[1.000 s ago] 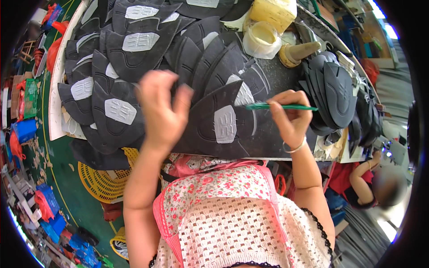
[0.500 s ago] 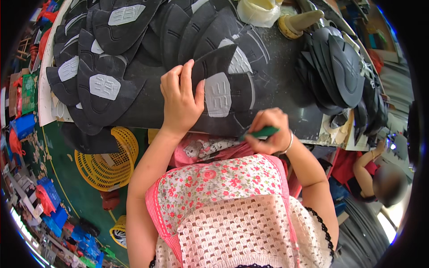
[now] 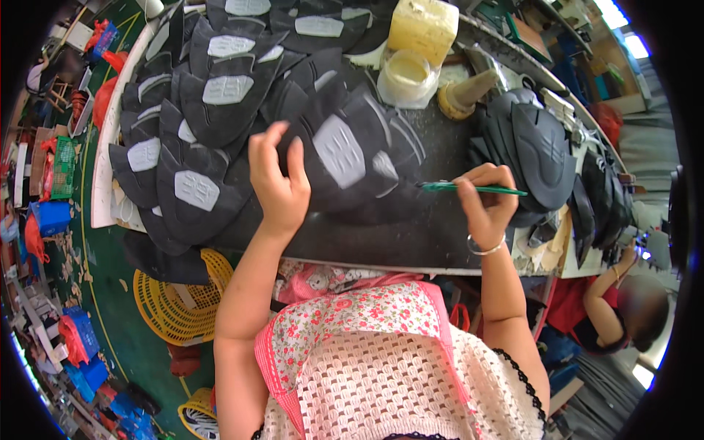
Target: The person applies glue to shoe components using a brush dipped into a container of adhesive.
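My left hand (image 3: 280,183) holds the left edge of a black curved shoe-upper piece (image 3: 312,165) between thumb and fingers. A raised, ribbed light-grey patch (image 3: 339,152) sits on that piece. It tilts over a fan of similar black pieces, and one grey patch (image 3: 385,165) shows past its right edge. My right hand (image 3: 488,198) is closed around a thin green-handled brush (image 3: 469,188). The brush lies nearly level above the dark tabletop (image 3: 433,235), its tip pointing left towards the fanned pieces and close to their edge. Whether the tip touches them I cannot tell.
Overlapping black pieces with grey patches (image 3: 196,191) cover the left of the table. At the back stand a yellowish block-shaped container (image 3: 423,29), an open pot (image 3: 408,73) and a cone-topped holder (image 3: 469,92). Black moulded pieces (image 3: 543,158) pile up at right. A yellow basket (image 3: 176,312) stands below left.
The view has shifted. My left hand has moved the black piece up and left off the fan and tilted it. My right hand has gone from the front edge to farther right over the table with the brush.
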A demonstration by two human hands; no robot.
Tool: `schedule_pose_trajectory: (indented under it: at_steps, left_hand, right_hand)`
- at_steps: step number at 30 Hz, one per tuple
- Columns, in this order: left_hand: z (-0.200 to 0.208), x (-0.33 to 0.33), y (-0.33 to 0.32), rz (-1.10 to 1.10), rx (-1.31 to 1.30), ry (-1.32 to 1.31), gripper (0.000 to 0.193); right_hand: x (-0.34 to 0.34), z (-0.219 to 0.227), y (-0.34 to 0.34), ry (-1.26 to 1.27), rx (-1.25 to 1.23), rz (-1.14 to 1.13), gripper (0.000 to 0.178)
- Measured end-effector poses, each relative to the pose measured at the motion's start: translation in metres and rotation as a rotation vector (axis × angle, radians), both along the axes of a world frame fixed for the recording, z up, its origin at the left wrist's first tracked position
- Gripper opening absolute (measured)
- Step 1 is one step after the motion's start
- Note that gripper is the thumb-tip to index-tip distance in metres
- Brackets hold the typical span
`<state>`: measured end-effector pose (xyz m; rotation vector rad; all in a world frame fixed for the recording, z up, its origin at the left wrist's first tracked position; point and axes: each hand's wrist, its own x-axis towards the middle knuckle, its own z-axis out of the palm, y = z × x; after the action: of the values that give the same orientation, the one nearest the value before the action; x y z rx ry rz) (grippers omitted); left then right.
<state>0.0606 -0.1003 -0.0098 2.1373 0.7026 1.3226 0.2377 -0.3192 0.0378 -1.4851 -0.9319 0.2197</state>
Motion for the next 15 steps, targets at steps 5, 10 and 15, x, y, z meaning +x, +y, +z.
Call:
schedule_pose_trajectory:
  at_steps: [5,10,15]
  left_hand:
    - [0.002,0.062,0.116,0.276,-0.147,-0.076,0.031]
    - [0.016,0.061,0.104,0.387,0.276,0.243,0.042]
    - [-0.011,0.020,-0.018,-0.116,-0.019,0.410,0.051]
  right_hand:
    - [0.026,0.023,0.027,0.085,0.037,-0.127,0.019]
    - [0.021,0.013,0.054,0.090,-0.179,0.004,0.017]
    - [0.025,-0.024,0.110,0.065,0.018,0.145,0.019]
